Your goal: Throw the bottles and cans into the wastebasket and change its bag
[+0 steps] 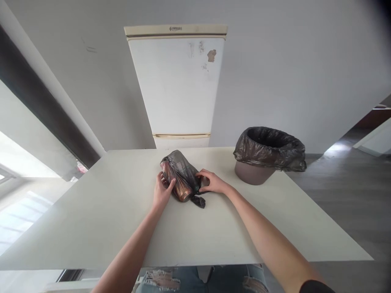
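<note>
A plain grey wall (290,73) fills the far side of the room. Before it reaches a broad, pale table (100,219), its long near edge toward the person at work. Past the middle of the table's far edge rises a white refrigerator (177,85) with a cream top and a torn brown patch high on its door. Below the near edge I can see the person's blue jeans (189,280), ripped open on both legs.

At the table's far right corner stands a brownish bin (252,173), its black liner (269,156) folded over the rim and hanging out past the right edge. The smaller black bag (186,169) lies slantwise between the middle of the table and the far edge, well in from both sides. The left hand (163,189) clasps its left side, fingers curled around behind and thumb pressed on the front. The right hand (212,183) is at the other side, thumb and forefinger bowed apart, their tips at the plastic; whether they pinch a fold I cannot tell. Through the thin, stretched film shows a coppery cylinder (183,191). Smallest is the bag's twisted tail (199,201), resting on the tabletop toward the near edge.
</note>
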A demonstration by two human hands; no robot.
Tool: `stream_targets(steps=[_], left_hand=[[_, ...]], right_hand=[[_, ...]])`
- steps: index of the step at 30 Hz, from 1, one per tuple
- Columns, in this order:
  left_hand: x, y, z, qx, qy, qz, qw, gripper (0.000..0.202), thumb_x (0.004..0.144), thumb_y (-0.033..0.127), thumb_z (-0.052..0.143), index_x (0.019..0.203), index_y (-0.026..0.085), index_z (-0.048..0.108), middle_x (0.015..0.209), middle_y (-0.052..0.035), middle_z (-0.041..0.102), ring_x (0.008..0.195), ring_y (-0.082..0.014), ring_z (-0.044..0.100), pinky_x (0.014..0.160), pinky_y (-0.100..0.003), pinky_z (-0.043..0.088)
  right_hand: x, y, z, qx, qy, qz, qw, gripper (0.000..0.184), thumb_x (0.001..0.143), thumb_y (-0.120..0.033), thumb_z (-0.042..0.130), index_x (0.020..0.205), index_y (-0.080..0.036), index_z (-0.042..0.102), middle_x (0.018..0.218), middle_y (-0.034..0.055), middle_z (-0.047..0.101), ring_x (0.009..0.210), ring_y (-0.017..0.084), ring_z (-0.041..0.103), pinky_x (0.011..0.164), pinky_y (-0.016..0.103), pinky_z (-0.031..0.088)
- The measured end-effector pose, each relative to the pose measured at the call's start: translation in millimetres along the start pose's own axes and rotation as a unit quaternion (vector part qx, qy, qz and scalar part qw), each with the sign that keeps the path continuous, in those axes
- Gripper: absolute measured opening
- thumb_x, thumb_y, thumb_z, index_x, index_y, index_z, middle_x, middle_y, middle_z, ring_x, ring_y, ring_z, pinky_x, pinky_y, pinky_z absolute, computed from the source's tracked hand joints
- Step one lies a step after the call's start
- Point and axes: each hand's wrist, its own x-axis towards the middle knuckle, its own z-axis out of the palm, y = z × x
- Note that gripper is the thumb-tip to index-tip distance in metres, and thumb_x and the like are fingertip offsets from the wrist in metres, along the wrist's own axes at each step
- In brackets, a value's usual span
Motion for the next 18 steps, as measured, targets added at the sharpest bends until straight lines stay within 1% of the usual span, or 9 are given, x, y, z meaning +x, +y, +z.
stream_targets(steps=[2,4,5,7,10,12,14,16,18], left_hand=[[-0.8,1.1,1.2,0.007,0.001,0.002,1.000,0.065,0.089,0.056,0.073,0.139,0.027,0.046,0.137,-0.0122,0.066,0.116,-0.0257,0.071,0.101,-0.044,0.057],[-2.5,2.8,0.8,0.018,0.014,0.013,1.000,0.052,0.095,0.054,0.065,0.136,0.027,0.049,0.134,-0.0122,0.066,0.116,-0.0255,0.070,0.100,-0.045,0.057],[-4.0,4.5,0.0,0.034,0.027,0.025,0.999,0.047,0.097,0.053,0.062,0.135,0.027,0.051,0.133,-0.0124,0.065,0.118,-0.0260,0.068,0.100,-0.046,0.057],[-9.1,10.4,-1.7,0.083,0.062,0.066,0.992,0.042,0.099,0.049,0.059,0.135,0.027,0.053,0.134,-0.0133,0.062,0.123,-0.0276,0.064,0.100,-0.047,0.056],[-20.6,24.1,-1.8,0.166,0.098,0.164,0.968,0.035,0.099,0.041,0.062,0.129,0.025,0.060,0.127,-0.0128,0.058,0.122,-0.0286,0.060,0.103,-0.049,0.053],[-29.4,32.8,0.8,0.199,0.080,0.246,0.945,0.023,0.097,0.034,0.065,0.118,0.025,0.067,0.120,-0.0112,0.058,0.115,-0.0275,0.059,0.101,-0.048,0.052],[-37.7,39.0,5.0,0.216,0.036,0.317,0.923,0.015,0.096,0.028,0.066,0.110,0.024,0.070,0.117,-0.0104,0.060,0.109,-0.0261,0.060,0.098,-0.044,0.052],[-44.0,44.1,9.6,0.233,-0.003,0.357,0.905,0.021,0.095,0.025,0.068,0.116,0.025,0.069,0.119,-0.0108,0.063,0.107,-0.0259,0.060,0.095,-0.043,0.052],[-47.2,51.4,13.7,0.256,-0.018,0.374,0.891,0.030,0.094,0.026,0.070,0.123,0.024,0.065,0.123,-0.0118,0.065,0.109,-0.0275,0.061,0.096,-0.044,0.051]], right_hand=[[-1.0,1.1,2.8,-0.012,-0.003,-0.016,1.000,0.049,0.078,-0.039,0.088,0.122,-0.023,0.073,0.112,0.0085,0.068,0.098,0.024,0.066,0.088,0.037,0.055],[-0.9,2.6,6.5,-0.017,-0.013,-0.025,0.999,0.026,0.085,-0.034,0.082,0.108,-0.023,0.077,0.105,0.0072,0.069,0.093,0.023,0.066,0.086,0.036,0.055],[-0.6,3.6,8.4,-0.017,-0.019,-0.030,0.999,0.017,0.087,-0.032,0.080,0.101,-0.023,0.078,0.102,0.0068,0.069,0.093,0.023,0.066,0.086,0.036,0.054],[-0.2,5.4,12.4,-0.018,-0.029,-0.040,0.999,0.008,0.087,-0.032,0.079,0.091,-0.024,0.078,0.098,0.0067,0.069,0.095,0.024,0.065,0.087,0.038,0.054],[0.2,4.5,16.8,-0.014,-0.038,-0.055,0.998,0.012,0.092,-0.032,0.075,0.084,-0.024,0.076,0.097,0.0071,0.067,0.097,0.025,0.063,0.090,0.040,0.052],[0.5,-0.3,17.7,-0.005,-0.027,-0.062,0.998,0.019,0.098,-0.034,0.067,0.083,-0.024,0.073,0.098,0.0074,0.066,0.099,0.024,0.062,0.092,0.040,0.051],[0.5,-8.2,16.8,0.019,0.018,-0.055,0.998,0.022,0.102,-0.038,0.061,0.087,-0.023,0.069,0.100,0.0070,0.066,0.100,0.024,0.061,0.094,0.040,0.049],[-0.2,-17.6,15.0,0.063,0.085,-0.030,0.994,0.024,0.104,-0.042,0.058,0.091,-0.024,0.065,0.101,0.0056,0.066,0.097,0.022,0.060,0.092,0.038,0.047],[-1.6,-26.4,13.6,0.115,0.134,-0.001,0.984,0.026,0.105,-0.046,0.056,0.093,-0.024,0.062,0.099,0.0039,0.065,0.091,0.020,0.058,0.088,0.035,0.046]])
